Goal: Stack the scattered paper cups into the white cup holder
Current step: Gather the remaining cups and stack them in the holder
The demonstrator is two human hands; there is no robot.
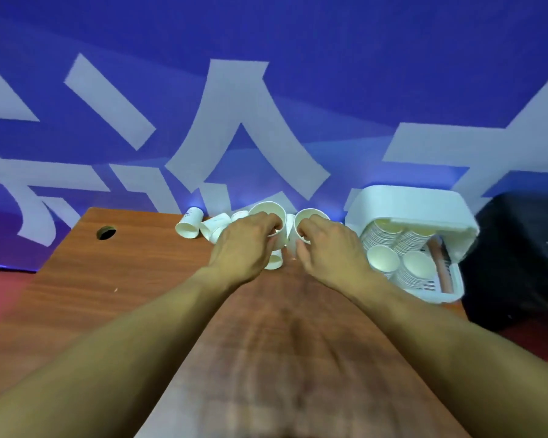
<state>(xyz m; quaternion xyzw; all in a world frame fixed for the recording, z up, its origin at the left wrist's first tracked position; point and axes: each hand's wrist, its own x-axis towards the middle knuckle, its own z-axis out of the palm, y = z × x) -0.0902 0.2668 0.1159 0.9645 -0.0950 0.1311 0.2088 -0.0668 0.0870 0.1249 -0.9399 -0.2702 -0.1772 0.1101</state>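
Note:
My left hand (pixel 246 245) is closed around a white paper cup (pixel 268 209), held upright above the far middle of the wooden table (pixel 108 279). Right beside it, my right hand (pixel 331 251) grips a second paper cup (pixel 310 213), its rim almost touching the first. Below my left hand a further cup (pixel 274 262) shows partly. Several loose cups (pixel 189 226) lie on their sides at the table's far edge, left of my hands. The white cup holder (pixel 415 213) stands at the right with its lid up, holding stacks of cups (pixel 383 259).
A round cable hole (pixel 106 232) is in the table's far left corner. A blue banner (pixel 266 105) with large white characters hangs right behind the table. A black object (pixel 519 257) sits to the right of the cup holder.

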